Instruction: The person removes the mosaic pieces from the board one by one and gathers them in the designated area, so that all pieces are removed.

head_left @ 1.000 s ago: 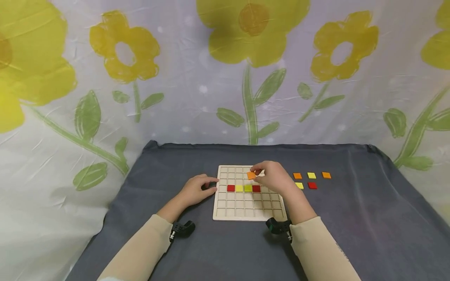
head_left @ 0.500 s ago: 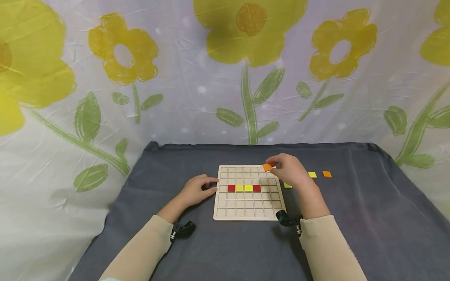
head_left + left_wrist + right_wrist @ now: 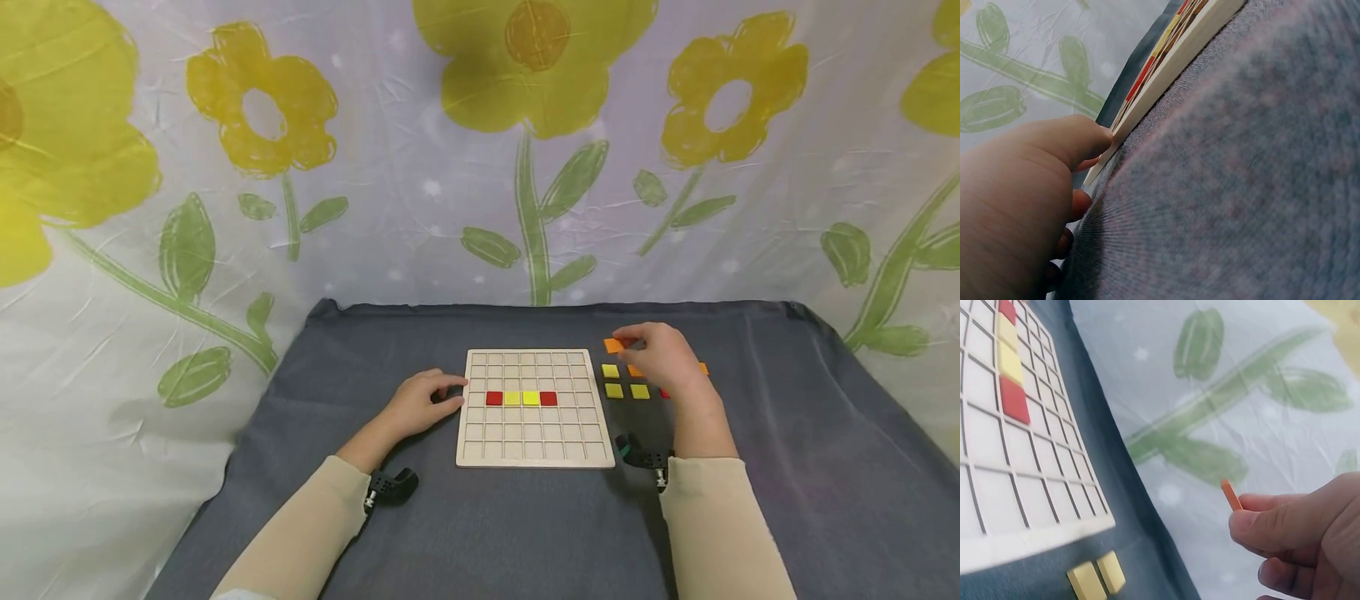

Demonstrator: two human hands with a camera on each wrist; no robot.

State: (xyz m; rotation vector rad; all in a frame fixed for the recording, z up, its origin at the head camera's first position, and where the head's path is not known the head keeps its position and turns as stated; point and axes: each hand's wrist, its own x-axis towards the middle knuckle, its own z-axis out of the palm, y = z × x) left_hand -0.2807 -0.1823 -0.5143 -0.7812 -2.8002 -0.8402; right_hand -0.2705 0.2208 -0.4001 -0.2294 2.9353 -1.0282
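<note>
A pale wooden grid board [image 3: 525,432] lies on the dark cloth, with a row of two red and two yellow square tiles across its middle. My left hand [image 3: 416,406] touches the board's left edge with thumb and index fingertips, set a little apart. In the left wrist view the thumb [image 3: 1079,139] meets the wooden rim. To the right of the board, my right hand [image 3: 663,357] pinches an orange square tile [image 3: 613,345] between thumb and fingers. The right wrist view shows this orange tile [image 3: 1231,495] nearly edge-on, raised above the cloth.
Beside the board's right edge lie several loose tiles: yellow ones [image 3: 611,371], an orange one [image 3: 634,371] partly behind the right hand, and a red one [image 3: 664,392] mostly covered. The dark tablecloth [image 3: 465,533] reaches back to a flower-printed curtain [image 3: 405,217].
My right hand has carried the orange tile from over the board to the right, past its edge, near the loose tiles. My left hand has stayed at the board's left edge.
</note>
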